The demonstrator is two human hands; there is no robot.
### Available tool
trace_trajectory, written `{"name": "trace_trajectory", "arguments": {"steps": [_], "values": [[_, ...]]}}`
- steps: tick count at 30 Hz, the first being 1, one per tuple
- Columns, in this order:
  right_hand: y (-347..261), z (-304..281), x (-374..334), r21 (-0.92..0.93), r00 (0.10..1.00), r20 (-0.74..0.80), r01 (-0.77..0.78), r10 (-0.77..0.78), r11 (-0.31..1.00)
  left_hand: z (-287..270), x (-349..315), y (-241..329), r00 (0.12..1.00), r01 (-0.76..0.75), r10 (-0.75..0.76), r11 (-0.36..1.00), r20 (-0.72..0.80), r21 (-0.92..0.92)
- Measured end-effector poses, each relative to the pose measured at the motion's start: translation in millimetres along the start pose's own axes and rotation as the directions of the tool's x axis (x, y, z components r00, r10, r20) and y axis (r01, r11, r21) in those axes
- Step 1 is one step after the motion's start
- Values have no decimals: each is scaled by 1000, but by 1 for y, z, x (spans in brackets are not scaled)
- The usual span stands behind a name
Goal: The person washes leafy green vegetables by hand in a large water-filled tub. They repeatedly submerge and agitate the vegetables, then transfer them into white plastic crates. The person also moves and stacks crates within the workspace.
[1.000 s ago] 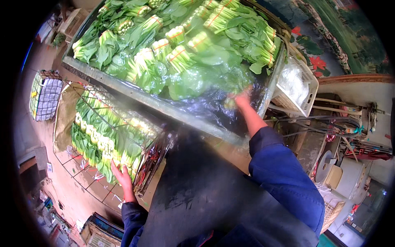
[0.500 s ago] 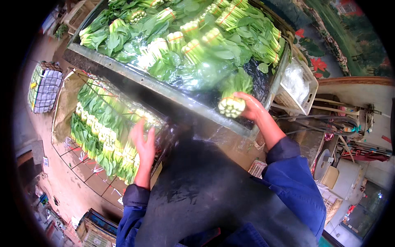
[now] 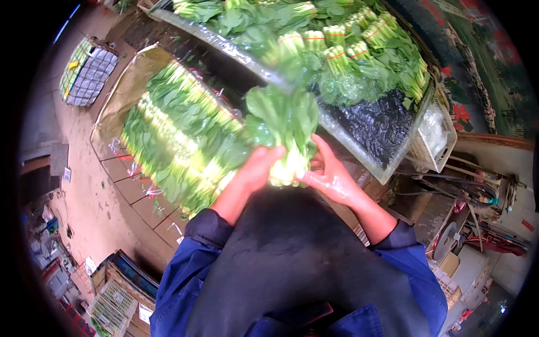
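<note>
In front of my apron is a bunch of green leafy bok choy (image 3: 287, 160), its pale stem ends toward me and its leaves pointing away. My left hand (image 3: 255, 168) closes on its left side near the stems. My right hand (image 3: 332, 175), wet, grips the stems from the right, thumb by the cut ends. Beyond lies a metal-edged water trough (image 3: 383, 168) with many bunches tied with red bands (image 3: 337, 53) floating in it. To the left, a paper-lined wire crate (image 3: 115, 112) holds packed rows of bok choy (image 3: 185, 135).
A wire cage with a pale wrapped load (image 3: 90, 76) stands on the floor at far left. By the trough's right end hangs a white plastic basket (image 3: 438, 135) with clear plastic in it. Hoses (image 3: 471, 185) lie at the right. Another crate (image 3: 115, 303) sits at lower left.
My right hand has brought the bunch from the trough's near edge to my front, its leaves now raised. My left hand has moved from over the crate to the bunch. The view has shifted.
</note>
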State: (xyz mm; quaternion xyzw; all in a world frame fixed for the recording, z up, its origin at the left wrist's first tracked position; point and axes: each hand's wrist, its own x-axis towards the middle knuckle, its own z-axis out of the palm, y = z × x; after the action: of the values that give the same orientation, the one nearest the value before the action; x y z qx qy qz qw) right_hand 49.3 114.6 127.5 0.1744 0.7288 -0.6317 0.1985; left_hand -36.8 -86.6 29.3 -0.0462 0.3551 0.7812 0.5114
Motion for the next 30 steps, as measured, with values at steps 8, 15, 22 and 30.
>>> {"name": "trace_trajectory", "arguments": {"steps": [8,15,22,30], "values": [[-9,83,29,-32,966,-222,130,-134,991,-62,-61,-1,980,-196,199,948,-14,-251],[-24,125,35,-207,968,-197,115,-156,972,-87,-95,4,957,-289,282,920,-65,-264],[-39,144,37,-268,988,-149,-9,-32,963,-96,-114,11,950,-310,297,935,-98,-171],[-38,167,39,104,937,-275,253,-216,962,-102,-111,14,930,-366,357,879,-88,-304]]}}
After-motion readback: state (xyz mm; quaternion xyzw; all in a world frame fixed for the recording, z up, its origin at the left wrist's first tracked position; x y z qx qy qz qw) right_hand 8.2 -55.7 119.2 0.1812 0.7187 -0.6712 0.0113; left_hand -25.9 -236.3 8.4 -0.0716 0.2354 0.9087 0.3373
